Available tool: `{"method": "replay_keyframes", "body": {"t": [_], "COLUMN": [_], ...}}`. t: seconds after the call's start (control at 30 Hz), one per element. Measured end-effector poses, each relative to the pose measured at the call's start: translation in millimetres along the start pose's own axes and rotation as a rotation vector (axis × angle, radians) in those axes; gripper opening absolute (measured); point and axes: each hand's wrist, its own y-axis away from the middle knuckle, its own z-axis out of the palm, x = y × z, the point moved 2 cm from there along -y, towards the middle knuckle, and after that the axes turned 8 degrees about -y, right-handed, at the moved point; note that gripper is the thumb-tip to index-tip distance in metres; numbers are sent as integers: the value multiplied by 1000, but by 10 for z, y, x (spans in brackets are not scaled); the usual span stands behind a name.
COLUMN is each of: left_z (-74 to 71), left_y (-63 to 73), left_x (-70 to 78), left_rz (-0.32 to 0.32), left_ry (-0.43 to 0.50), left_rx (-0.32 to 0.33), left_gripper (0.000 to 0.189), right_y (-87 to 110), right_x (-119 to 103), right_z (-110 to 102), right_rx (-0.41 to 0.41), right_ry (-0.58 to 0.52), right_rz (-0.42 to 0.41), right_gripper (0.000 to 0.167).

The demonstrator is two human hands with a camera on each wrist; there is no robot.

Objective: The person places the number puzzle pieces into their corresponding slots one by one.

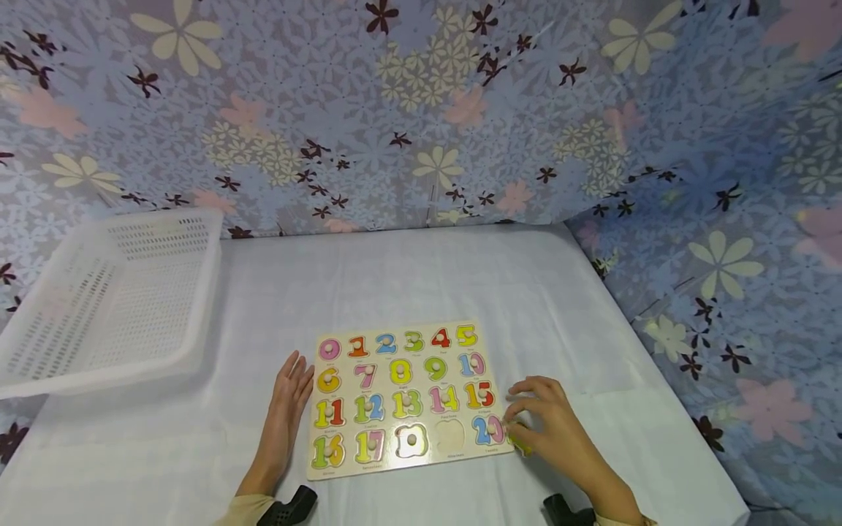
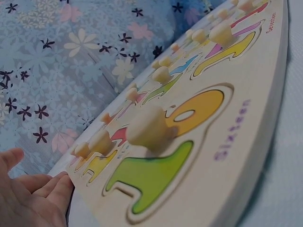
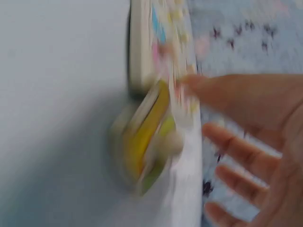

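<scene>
A wooden number puzzle board (image 1: 388, 467) lies on the white cloth, its pegged number pieces set in rows. In the bottom row, one recess (image 1: 450, 437) between the glare-covered piece (image 1: 411, 440) and the 20 (image 1: 488, 429) holds no piece. My left hand (image 1: 287, 398) rests along the board's left edge, fingers extended, near the green and orange 16 (image 2: 156, 175). By the lower right corner, a yellow and green number piece (image 3: 147, 142) tilts on edge, blurred. My right hand (image 1: 549, 424) is beside it, fingers spread and apart from its peg in the right wrist view.
A white perforated plastic basket (image 1: 209, 292) stands at the back left of the table (image 1: 395, 277). Flowered fabric (image 1: 421, 117) hangs behind the table and along its right side.
</scene>
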Motion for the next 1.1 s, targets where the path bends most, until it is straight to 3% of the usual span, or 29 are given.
{"method": "replay_keyframes", "body": {"t": [0.13,0.3,0.43,0.63,0.87,0.97,1.1], "left_z": [37,56,26,-1,0,-12,-7], "left_y": [-15,-19,-8,5,27,21,11], "left_x": [-7,1,17,13,-9,11,22], "left_rz": [-7,-19,-31,-25,-33,-35,-29], "left_ry": [-1,10,-5,-6,-30,-32,-41], "left_rx": [-13,-8,6,16,20,24,23], "left_gripper": [54,56,57,56,57,56,55], "right_y": [-13,160,253,217,93,-39,-196], "right_x": [-78,23,124,164,58,-95,-293], "right_z": [-34,-227,-278,-193,-122,59,322], "right_rx": [-63,-214,-284,-233,-115,-84,-96], "right_ry": [5,-13,14,65,71,58,119], "right_rz": [6,152,174,65,79,2,-154], "right_gripper": [25,45,56,57,45,43,46]}}
